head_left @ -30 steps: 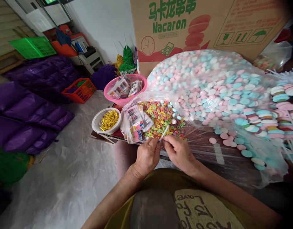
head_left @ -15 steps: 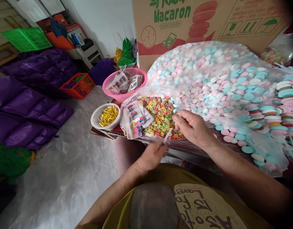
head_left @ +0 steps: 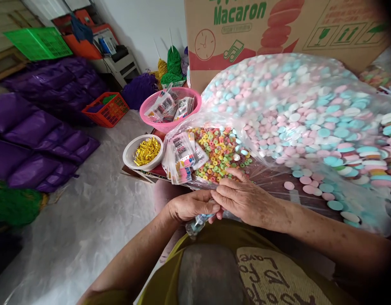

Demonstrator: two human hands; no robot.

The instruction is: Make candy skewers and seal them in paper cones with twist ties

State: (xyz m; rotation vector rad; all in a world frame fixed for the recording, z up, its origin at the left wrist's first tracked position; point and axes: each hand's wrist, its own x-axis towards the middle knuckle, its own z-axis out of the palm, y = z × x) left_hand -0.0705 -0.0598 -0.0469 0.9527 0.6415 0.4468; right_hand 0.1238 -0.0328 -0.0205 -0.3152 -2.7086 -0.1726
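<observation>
In front of my lap, my left hand [head_left: 194,206] is closed around a small clear plastic packet [head_left: 197,224] with bluish contents, which hangs below the fingers. My right hand [head_left: 246,201] meets it from the right, its fingers bent and pressed together at the packet's upper part. What lies between the fingertips is mostly hidden. Just beyond the hands is a heap of small ring candies [head_left: 214,156] in yellow, green and orange. A stack of printed packets [head_left: 181,156] lies at its left, beside a white bowl [head_left: 127,156] of gold twist ties [head_left: 147,151].
A large clear bag of pastel discs [head_left: 294,110] spreads over the table's right side, with loose discs [head_left: 306,180] near the edge. Behind it stands a cardboard box [head_left: 233,46]. A pink basket [head_left: 144,114] holds more packets. Purple bundles [head_left: 26,156] stand on the floor at left.
My right hand has come down and left from over the ring candies to my left hand. Both are now together at the packet. The view has shifted slightly.
</observation>
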